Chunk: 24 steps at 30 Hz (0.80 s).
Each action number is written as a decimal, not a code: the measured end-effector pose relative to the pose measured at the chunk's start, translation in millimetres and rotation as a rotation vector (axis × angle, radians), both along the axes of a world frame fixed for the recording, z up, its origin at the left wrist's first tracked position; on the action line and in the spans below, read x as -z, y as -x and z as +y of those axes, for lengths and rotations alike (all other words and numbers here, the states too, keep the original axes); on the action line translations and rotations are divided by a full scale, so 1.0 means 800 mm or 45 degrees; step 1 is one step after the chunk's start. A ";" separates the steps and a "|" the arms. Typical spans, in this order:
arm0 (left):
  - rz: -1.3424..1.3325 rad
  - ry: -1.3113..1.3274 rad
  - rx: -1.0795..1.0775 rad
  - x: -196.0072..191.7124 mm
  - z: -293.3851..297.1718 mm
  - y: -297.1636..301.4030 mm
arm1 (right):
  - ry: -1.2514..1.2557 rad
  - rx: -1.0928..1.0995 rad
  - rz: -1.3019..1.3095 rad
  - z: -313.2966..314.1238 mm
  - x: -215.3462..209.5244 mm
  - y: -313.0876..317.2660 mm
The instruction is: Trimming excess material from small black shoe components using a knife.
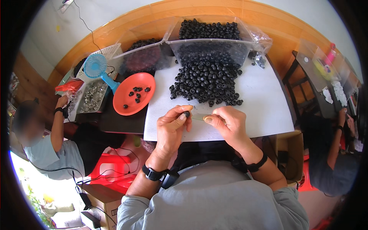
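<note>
The black knob, too small to show its axis, sat pinched in the left hand near the front edge of the bench; the right hand gripped a thin strip, roughly parallel to that edge, pointing toward the knob. Probably trimming was underway, the next move calling for steadiness.

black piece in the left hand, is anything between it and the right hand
Only a thin translucent strip shows between the black piece and the right hand, which holds that strip. Whether it touches the piece is too small to tell.
</note>
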<state>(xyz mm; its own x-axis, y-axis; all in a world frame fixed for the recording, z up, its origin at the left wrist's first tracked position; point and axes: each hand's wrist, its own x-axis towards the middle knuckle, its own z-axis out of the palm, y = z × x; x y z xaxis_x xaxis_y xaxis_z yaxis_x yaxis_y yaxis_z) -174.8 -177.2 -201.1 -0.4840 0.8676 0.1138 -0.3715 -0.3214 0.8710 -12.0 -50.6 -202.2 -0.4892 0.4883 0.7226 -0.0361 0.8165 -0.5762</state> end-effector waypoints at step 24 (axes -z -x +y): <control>2.253 0.359 -0.623 -0.006 0.060 0.104 | -0.478 0.155 -0.215 -0.002 -0.003 -0.009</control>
